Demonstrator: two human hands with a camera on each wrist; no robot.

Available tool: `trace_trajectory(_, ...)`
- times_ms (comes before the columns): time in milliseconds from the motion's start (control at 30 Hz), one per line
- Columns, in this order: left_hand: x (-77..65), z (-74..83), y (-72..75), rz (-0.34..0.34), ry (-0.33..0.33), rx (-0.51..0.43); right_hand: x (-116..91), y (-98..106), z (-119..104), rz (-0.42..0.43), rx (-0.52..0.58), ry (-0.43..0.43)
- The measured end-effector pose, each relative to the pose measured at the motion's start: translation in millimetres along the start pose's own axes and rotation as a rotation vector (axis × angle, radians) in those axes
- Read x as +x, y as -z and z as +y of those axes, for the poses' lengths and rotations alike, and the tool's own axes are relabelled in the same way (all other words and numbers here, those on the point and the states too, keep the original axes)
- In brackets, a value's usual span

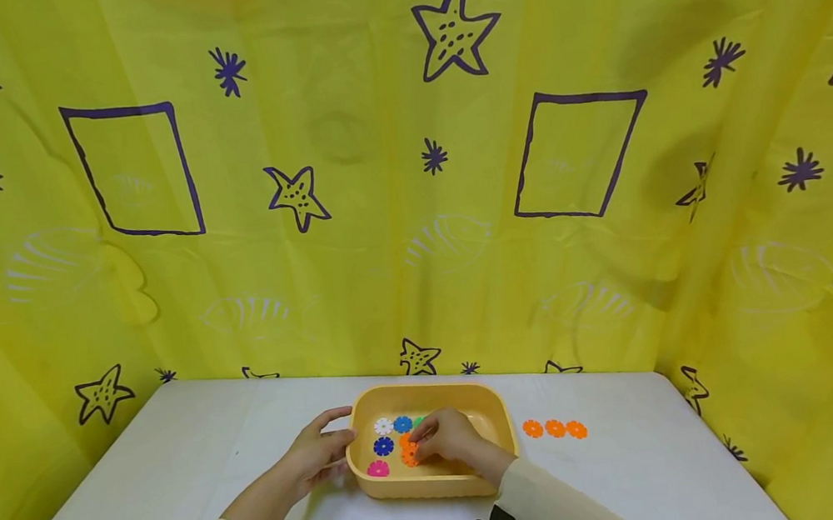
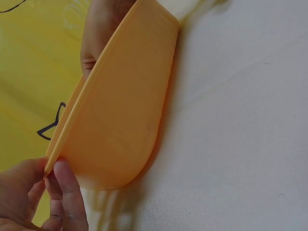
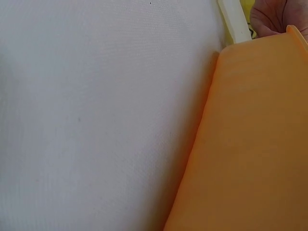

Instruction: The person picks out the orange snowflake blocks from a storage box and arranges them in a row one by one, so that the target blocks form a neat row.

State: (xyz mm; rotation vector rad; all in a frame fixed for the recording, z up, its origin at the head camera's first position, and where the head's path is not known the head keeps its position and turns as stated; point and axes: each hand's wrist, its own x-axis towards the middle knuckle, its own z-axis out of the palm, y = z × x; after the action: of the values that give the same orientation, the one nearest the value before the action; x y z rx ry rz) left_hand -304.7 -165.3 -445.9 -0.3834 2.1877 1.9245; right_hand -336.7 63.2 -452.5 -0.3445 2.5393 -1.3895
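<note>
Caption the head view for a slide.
Left grip holds an orange tray, right grip at orange discs inside; three similar discs lie outside.

The supporting surface is a white table (image 1: 151, 478) with a finely textured covering; a faint crease shows in the left wrist view. A yellow-orange basin (image 1: 438, 487), rectangular with rounded corners, stands upright on the table, open side up, its long side running left to right. Near its right end, three orange notched discs (image 1: 556, 428) lie in a row, just beside one another.
</note>
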Motion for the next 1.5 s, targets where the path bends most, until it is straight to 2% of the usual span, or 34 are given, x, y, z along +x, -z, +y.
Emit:
trace_trajectory(300, 1.1, -1.8, 0.9, -0.002, -0.015, 0.006, 1, 3, 3, -0.036, 0.008, -0.007)
trace_trajectory(733, 1.1, -0.5, 0.8, -0.008, -0.011, 0.003, 0, 9, 5, -0.066, 0.073, 0.007)
trace_trajectory(1067, 1.4, -2.0, 1.6, -0.018, -0.016, -0.007, -8, 16, 5, -0.102, 0.114, 0.012)
trace_trajectory(1500, 1.6, -2.2, 0.6, -0.001, -0.010, 0.001, -12, 22, 8, -0.116, 0.198, -0.037)
